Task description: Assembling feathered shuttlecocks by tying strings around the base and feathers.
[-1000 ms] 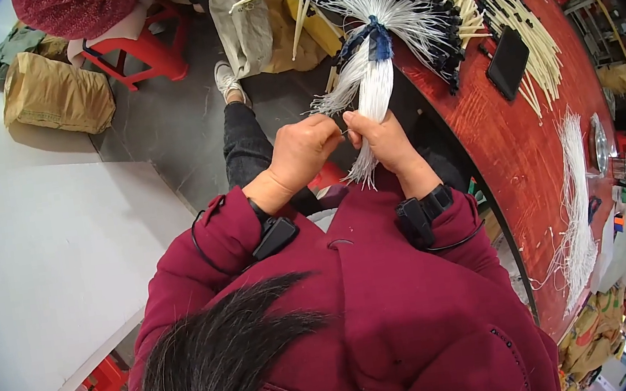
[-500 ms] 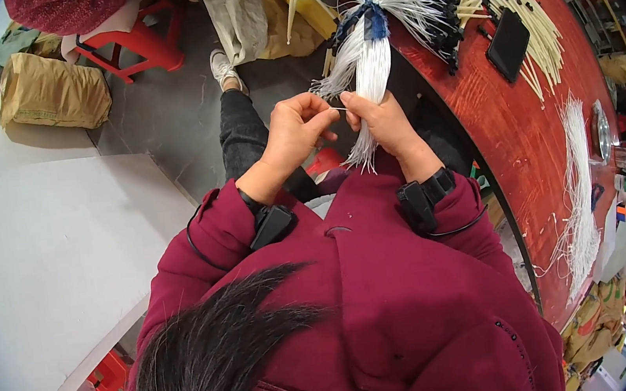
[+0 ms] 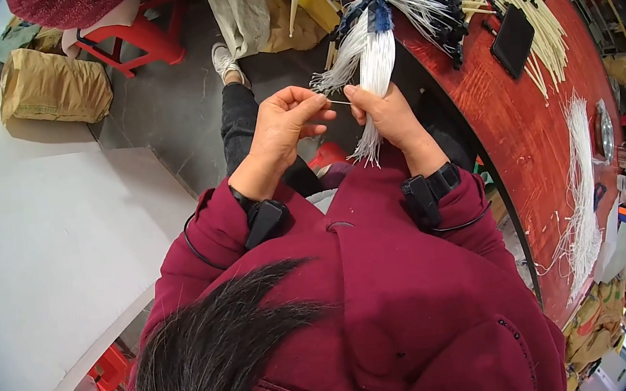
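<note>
A long bundle of thin white strands [image 3: 377,60] hangs off the near end of the table, bound by a dark blue cloth tie [image 3: 379,11]. My right hand [image 3: 395,117] is closed around its lower part, thumb on top. The loose ends stick out below that hand. To the left, my left hand [image 3: 281,124] pinches one thin white strand [image 3: 339,103] between thumb and forefinger, its other fingers loosely curled. That strand runs across the short gap to my right thumb. Beyond the tie, the strands fan out toward black tips [image 3: 453,27].
The red table [image 3: 503,135] curves along the right, bearing a black phone [image 3: 512,41], cream sticks with black ends [image 3: 540,31] and another white strand bundle [image 3: 583,191]. A white board [image 3: 62,268] stands left. Farther off are a paper sack [image 3: 54,87] and a red stool [image 3: 143,44].
My left fingertips have moved slightly up and to the left, widening the gap between my hands a little. My right hand keeps its hold on the bundle.
</note>
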Motion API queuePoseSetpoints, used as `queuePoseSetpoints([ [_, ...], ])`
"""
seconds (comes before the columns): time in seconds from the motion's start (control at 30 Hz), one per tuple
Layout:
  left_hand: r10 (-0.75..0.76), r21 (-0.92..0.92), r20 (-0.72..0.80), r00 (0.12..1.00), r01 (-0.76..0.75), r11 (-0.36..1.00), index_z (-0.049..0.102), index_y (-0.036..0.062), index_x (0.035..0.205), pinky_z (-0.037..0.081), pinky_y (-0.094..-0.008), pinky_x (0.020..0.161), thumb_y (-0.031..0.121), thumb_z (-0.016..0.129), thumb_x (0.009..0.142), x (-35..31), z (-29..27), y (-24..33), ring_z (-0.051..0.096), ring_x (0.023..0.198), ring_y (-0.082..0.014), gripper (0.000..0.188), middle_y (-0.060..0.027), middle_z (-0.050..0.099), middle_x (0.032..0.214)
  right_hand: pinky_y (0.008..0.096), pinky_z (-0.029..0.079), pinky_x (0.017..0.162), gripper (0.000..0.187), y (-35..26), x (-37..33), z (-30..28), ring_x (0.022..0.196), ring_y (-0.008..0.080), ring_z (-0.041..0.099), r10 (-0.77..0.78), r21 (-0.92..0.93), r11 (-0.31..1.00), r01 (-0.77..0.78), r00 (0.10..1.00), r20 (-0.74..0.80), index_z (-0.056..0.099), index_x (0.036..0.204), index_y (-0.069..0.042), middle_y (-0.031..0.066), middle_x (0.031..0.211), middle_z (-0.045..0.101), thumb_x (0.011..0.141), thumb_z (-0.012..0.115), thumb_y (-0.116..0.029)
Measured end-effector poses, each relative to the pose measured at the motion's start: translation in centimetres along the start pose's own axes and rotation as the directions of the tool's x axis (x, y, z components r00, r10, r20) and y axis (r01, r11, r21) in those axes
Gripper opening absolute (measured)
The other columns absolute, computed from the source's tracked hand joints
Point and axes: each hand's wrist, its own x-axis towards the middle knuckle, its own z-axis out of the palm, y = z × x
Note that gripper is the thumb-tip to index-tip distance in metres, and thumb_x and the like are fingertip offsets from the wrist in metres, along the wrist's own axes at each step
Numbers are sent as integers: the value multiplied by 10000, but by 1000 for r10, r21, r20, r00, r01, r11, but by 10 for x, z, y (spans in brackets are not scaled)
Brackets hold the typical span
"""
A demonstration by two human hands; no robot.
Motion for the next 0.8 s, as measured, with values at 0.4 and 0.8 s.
queuePoseSetpoints([
  [0.4,31,320,146,989,-77,944,608,64,869,448,-195,494,265,638,893,-1,4,7,615,613,-98,205,-27,641,741,241,344,492,312,-2,0,-1,495,80,449,16,11,1000,-16,1000,10,521,618,-94,-16,539,484,899,588,-212],
  [0.8,-292,-206,31,956,293,934,625,71,932,427,-184,468,273,635,896,-2,-10,9,585,564,-76,205,-12,634,770,242,344,485,295,-2,-1,-5,484,83,443,4,8,1000,-4,1000,23,521,623,-87,-11,534,479,889,603,-185],
])
